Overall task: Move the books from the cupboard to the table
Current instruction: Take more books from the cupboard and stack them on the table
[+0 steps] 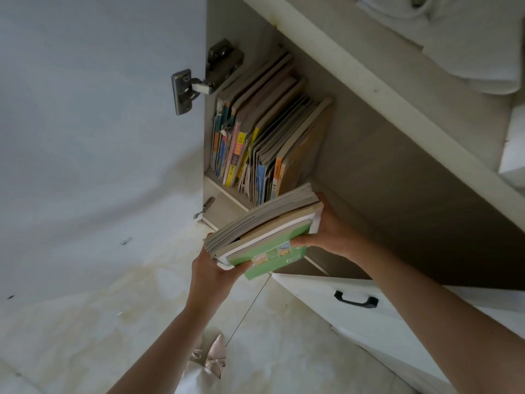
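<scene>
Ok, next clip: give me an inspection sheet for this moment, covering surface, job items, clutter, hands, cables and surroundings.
Surface: table not in view; pale tiled floor below.
Job's things: stack of books held in front of the open cupboard; row of upright books on the cupboard shelf.
Clutter: nothing seen.
Hands: left hand grips the stack's near end, right hand its far end.
Cables: nothing seen.
Surroundings: open cupboard door with metal hinge; white drawer with black handle; pink shoe.
</scene>
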